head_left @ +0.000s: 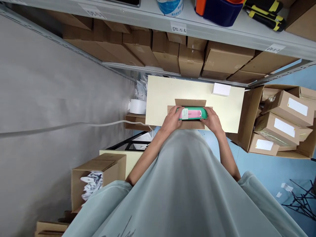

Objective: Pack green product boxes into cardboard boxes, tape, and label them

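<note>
On the cream tabletop in front of me stands a small cardboard box with its flaps folded out. A green and pink package with a white label lies across its opening. My left hand grips the left end of this package, fingers curled over it. At the rounded green right end, my right hand is closed round the edge, thumb at the near side. Whether the package rests on the box's bottom is hidden from me.
A white box lies at the table's far right. Right of the table, a large carton holds several labelled boxes. Shelving with cartons and tools rises beyond. A white cable runs in from the left, and a carton of crumpled paper stands lower left.
</note>
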A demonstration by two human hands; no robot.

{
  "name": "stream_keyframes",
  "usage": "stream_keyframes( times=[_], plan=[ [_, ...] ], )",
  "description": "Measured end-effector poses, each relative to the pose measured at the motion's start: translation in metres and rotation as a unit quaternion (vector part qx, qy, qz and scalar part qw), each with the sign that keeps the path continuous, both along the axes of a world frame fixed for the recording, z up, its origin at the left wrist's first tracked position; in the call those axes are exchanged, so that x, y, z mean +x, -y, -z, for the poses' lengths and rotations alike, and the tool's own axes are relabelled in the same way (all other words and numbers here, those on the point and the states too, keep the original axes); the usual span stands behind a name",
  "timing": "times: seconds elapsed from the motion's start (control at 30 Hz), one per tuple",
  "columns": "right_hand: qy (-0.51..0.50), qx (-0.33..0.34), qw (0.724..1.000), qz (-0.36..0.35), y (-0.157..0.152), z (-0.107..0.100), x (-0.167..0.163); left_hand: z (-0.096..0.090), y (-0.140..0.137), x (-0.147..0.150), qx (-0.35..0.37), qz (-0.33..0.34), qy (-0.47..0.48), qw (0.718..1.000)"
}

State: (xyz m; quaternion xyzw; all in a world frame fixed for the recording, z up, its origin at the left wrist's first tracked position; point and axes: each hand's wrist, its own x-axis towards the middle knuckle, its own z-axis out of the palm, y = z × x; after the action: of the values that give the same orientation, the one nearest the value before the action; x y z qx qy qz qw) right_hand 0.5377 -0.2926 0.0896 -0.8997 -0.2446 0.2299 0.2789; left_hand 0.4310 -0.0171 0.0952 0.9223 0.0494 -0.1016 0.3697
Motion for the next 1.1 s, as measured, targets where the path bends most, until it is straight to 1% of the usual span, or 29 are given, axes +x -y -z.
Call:
stream_keyframes(
  times=[0.07, 0.2, 0.33, 0.43, 0.53, 0.67, 0.77, 0.83, 0.9, 1.0, 1.1],
  plan=[
    [0.002, -0.009, 1.0, 0.001, 0.004, -0.002, -0.002, 0.005, 0.004, -0.003, -0.018, -0.002, 0.003, 1.0],
    [0.0, -0.053, 0.999, 0.008, 0.004, 0.002, -0.006, 0.02, 0.008, 0.0, -0.054, -0.01, 0.011, 0.998],
    [0.012, -0.071, 0.997, 0.007, -0.001, 0.01, -0.006, 0.029, 0.01, 0.003, -0.039, 0.007, 0.022, 0.999],
    [0.017, -0.082, 0.996, 0.002, 0.001, 0.014, -0.005, 0.028, 0.017, -0.003, -0.02, 0.015, 0.014, 1.0],
    [0.016, -0.083, 0.996, -0.003, 0.007, 0.012, -0.005, 0.023, 0.026, -0.013, -0.009, 0.012, 0.007, 1.0],
    [0.009, -0.051, 0.999, 0.003, 0.015, -0.003, -0.009, 0.014, 0.03, -0.025, -0.021, 0.01, 0.015, 1.0],
    [0.012, -0.049, 0.999, 0.01, 0.018, -0.015, -0.013, 0.013, 0.027, -0.031, -0.041, -0.008, 0.021, 0.999],
    [0.014, -0.054, 0.998, 0.008, 0.017, -0.019, -0.015, 0.018, 0.025, -0.032, -0.053, -0.019, 0.022, 0.998],
    [0.011, -0.064, 0.998, 0.003, 0.016, -0.018, -0.017, 0.026, 0.024, -0.033, -0.062, -0.021, 0.021, 0.998],
    [0.012, -0.086, 0.996, -0.005, 0.013, -0.009, -0.017, 0.042, 0.023, -0.033, -0.07, -0.012, 0.005, 0.997],
    [0.023, -0.108, 0.994, -0.015, 0.009, 0.005, -0.017, 0.055, 0.022, -0.033, -0.058, 0.004, 0.001, 0.998]
  ],
)
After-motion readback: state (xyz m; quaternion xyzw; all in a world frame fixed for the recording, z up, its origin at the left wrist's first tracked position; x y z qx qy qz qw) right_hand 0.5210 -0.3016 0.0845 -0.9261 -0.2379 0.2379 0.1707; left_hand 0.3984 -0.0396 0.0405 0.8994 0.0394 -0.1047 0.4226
